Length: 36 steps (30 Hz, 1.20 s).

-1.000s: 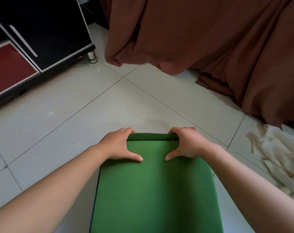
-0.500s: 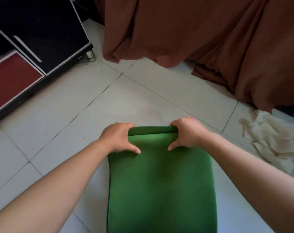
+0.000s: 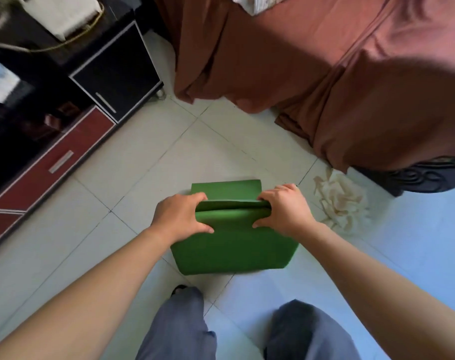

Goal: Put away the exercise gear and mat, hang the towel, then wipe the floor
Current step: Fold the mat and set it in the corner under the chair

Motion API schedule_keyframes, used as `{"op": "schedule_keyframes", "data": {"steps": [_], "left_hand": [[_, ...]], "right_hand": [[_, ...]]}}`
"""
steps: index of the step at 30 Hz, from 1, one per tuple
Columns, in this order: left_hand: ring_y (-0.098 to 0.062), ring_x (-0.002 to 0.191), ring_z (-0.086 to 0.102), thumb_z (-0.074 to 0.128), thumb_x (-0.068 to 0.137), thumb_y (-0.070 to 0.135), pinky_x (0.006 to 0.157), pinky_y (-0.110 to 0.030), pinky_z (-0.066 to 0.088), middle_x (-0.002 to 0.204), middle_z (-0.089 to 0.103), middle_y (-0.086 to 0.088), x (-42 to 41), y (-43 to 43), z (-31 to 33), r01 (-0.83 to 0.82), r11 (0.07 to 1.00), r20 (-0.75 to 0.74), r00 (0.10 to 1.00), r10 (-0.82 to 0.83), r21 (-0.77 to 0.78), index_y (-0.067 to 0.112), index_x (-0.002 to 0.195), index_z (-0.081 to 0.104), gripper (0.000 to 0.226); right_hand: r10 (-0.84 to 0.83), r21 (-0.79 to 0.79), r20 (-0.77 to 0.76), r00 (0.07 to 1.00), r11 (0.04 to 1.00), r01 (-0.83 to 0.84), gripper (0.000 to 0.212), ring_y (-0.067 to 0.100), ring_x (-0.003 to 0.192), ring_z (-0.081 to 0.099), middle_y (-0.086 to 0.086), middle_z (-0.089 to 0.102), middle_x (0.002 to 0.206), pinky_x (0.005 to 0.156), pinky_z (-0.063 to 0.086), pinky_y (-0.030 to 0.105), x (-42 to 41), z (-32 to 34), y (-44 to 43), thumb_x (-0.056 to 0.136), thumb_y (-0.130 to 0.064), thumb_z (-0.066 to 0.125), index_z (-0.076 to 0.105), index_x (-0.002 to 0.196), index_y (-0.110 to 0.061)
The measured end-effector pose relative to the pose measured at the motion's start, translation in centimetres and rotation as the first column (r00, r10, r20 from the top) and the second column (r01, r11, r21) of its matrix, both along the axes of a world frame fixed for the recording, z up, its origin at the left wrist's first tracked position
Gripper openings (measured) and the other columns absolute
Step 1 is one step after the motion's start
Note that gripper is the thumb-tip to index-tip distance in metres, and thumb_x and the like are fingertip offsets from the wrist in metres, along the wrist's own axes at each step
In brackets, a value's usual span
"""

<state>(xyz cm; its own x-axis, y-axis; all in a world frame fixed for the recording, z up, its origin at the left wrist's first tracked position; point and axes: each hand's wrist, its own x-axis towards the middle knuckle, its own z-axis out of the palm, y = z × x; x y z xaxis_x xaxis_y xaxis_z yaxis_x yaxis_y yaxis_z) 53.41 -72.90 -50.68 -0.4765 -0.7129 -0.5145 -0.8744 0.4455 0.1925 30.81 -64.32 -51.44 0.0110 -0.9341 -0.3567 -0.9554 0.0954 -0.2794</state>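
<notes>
A green exercise mat [image 3: 234, 245] hangs folded over in the middle of the view, lifted off the white tile floor [image 3: 148, 162], with one flap behind and one in front. My left hand [image 3: 181, 216] grips its top fold at the left end. At the right end of that fold my right hand [image 3: 286, 210] grips it, thumb on the near side. A crumpled cream towel [image 3: 343, 203] lies on the tiles just right of my right hand.
A bed draped in a brown sheet [image 3: 325, 74] fills the upper right, with a dark ornate bed frame [image 3: 423, 175] under it. A black and red cabinet [image 3: 65, 141] runs along the left. My legs in grey trousers [image 3: 179, 326] stand below the mat.
The mat lay flat on the floor with both hands on its far edge; now it is lifted and doubled over. The view has risen, showing my legs and more of the bed and cabinet.
</notes>
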Motion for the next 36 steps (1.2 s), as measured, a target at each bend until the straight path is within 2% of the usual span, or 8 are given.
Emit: {"op": "schedule_keyframes", "data": {"steps": [3,6,13,18,22,26,31,36], "left_hand": [[-0.023,0.095,0.062,0.072,0.057,0.068,0.068,-0.027,0.041,0.100,0.068,0.003,-0.1,0.5,2.9,-0.022,1.000,-0.014,1.000,0.022,0.005,0.037,0.120,0.050,0.073],[-0.024,0.099,0.061,0.073,0.059,0.065,0.073,-0.028,0.043,0.106,0.067,0.002,-0.6,-0.2,1.2,-0.029,0.999,-0.029,0.999,0.030,0.024,0.035,0.123,0.049,0.075],[-0.026,0.107,0.058,0.075,0.061,0.061,0.079,-0.031,0.046,0.118,0.064,0.000,-1.2,-3.6,-9.5,0.029,0.996,-0.046,0.999,-0.025,0.081,0.030,0.130,0.046,0.081],[-0.027,0.107,0.057,0.078,0.058,0.058,0.082,-0.033,0.047,0.119,0.063,-0.002,-1.4,-7.7,-17.2,-0.024,0.995,-0.053,0.998,0.030,0.097,0.028,0.127,0.049,0.080],[-0.028,0.106,0.056,0.081,0.057,0.056,0.083,-0.033,0.048,0.119,0.062,-0.005,-1.2,-11.4,-22.5,-0.083,0.993,-0.086,0.992,0.090,0.082,0.024,0.123,0.050,0.080],[-0.024,0.101,0.058,0.079,0.059,0.055,0.082,-0.032,0.048,0.114,0.063,0.000,-1.5,-13.1,-28.5,-0.051,0.987,-0.096,0.993,0.066,0.152,0.025,0.119,0.050,0.073],[-0.019,0.093,0.057,0.078,0.059,0.055,0.075,-0.031,0.046,0.104,0.061,0.006,-1.2,-15.1,-33.4,-0.035,0.980,-0.109,0.992,0.057,0.194,0.025,0.110,0.050,0.066],[-0.017,0.108,0.049,0.081,0.058,0.051,0.091,-0.029,0.043,0.120,0.047,0.003,-0.8,-15.4,-37.0,0.022,0.947,-0.096,0.995,0.009,0.321,0.020,0.120,0.047,0.077]], "right_hand": [[0.020,-0.021,0.008,1.000,1.000,-0.020,0.056,0.019,0.097,0.056,-0.006,0.067,0.098,0.085,0.029,0.028,-0.3,3.2,0.0,0.064,-0.058,0.074,0.063,0.108,-0.025],[-0.004,0.027,0.005,1.000,1.000,0.004,0.056,0.020,0.096,0.056,-0.005,0.067,0.096,0.087,0.030,0.029,-0.6,1.2,-0.7,0.063,-0.057,0.074,0.063,0.107,-0.024],[-0.086,0.107,-0.003,0.996,0.991,0.086,0.049,0.021,0.079,0.053,-0.002,0.062,0.079,0.077,0.030,0.029,-0.3,-10.0,-2.5,0.065,-0.057,0.074,0.062,0.093,-0.019],[-0.075,0.090,-0.003,0.997,0.993,0.075,0.046,0.022,0.069,0.045,-0.008,0.045,0.061,0.073,0.026,0.029,-0.4,-17.2,-7.0,0.064,-0.057,0.075,0.049,0.079,-0.022],[-0.033,0.090,0.006,0.999,0.995,0.032,0.054,0.022,0.074,0.049,-0.004,0.056,0.075,0.080,0.030,0.031,-1.0,-22.0,-11.9,0.061,-0.059,0.076,0.057,0.092,-0.019],[-0.012,0.213,0.008,1.000,0.977,0.010,0.060,0.024,0.083,0.055,-0.001,0.061,0.083,0.083,0.031,0.031,-1.7,-28.0,-14.9,0.060,-0.058,0.077,0.059,0.101,-0.017],[0.015,0.265,0.036,0.999,0.964,-0.024,0.057,0.021,0.083,0.055,-0.002,0.062,0.085,0.084,0.034,0.032,-1.9,-31.9,-17.1,0.061,-0.059,0.076,0.058,0.099,-0.020],[0.054,0.289,-0.022,0.998,0.956,-0.046,0.055,0.018,0.079,0.053,-0.005,0.060,0.083,0.087,0.035,0.032,-1.0,-34.7,-16.1,0.062,-0.063,0.072,0.055,0.094,-0.021]]}}
